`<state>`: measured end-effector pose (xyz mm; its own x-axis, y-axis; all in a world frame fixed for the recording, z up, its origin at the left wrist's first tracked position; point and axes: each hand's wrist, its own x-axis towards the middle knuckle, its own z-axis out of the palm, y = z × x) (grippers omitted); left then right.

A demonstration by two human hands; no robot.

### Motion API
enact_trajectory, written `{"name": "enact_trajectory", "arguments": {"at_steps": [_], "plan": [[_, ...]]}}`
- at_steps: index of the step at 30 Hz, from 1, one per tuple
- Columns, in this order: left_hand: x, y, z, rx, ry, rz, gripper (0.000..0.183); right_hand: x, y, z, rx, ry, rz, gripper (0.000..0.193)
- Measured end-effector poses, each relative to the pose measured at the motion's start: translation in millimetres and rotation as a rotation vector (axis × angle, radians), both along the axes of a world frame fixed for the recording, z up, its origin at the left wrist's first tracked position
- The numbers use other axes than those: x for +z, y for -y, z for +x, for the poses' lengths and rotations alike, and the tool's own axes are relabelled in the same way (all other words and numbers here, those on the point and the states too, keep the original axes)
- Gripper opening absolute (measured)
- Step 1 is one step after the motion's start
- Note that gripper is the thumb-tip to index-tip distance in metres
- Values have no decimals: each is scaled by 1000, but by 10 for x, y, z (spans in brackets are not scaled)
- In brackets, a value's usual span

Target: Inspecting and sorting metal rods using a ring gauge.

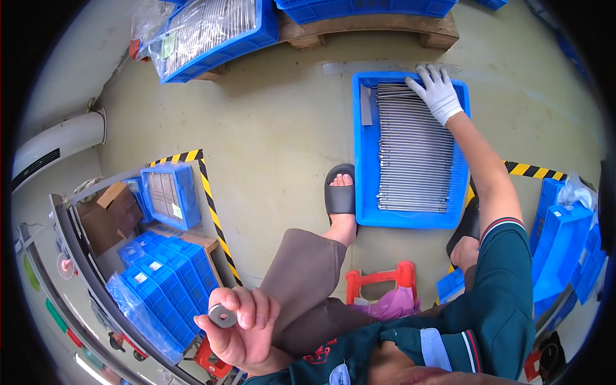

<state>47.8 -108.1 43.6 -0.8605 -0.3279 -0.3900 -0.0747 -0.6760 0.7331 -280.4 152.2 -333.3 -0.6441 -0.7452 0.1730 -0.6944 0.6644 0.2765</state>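
Note:
My left hand is bare and pinches a thick grey ring with a small hole in its middle between thumb and fingers. It is raised well to the left of the crate. My right hand wears a white glove. Its fingers lie spread over the far end of a blue plastic crate, at the end of a row of thin metal rods. These rods lie side by side across the crate, close together. Whether the gloved fingertips touch the rods or the crate's rim I cannot tell.
A red stool with pink cloth is beneath me, and my feet flank the crate. Stacked blue crates stand left behind striped floor tape. More crates are at the right. A rod-filled crate rests on a far pallet.

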Motion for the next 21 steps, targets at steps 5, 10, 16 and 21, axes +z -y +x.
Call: {"name": "enact_trajectory", "arguments": {"at_steps": [5,10,16,21], "plan": [[-18,-30,34,-5,-2,-6,40,-154,11,-131,-155,72,-14,45],[30,-70,58,-63,-62,8,41,-32,77,-108,-253,126,130,37],[63,-125,122,-52,-106,33,44,338,126,-98,-288,193,197,18],[87,-168,208,-74,-169,44,45,473,101,145,-386,489,102,24]]}}
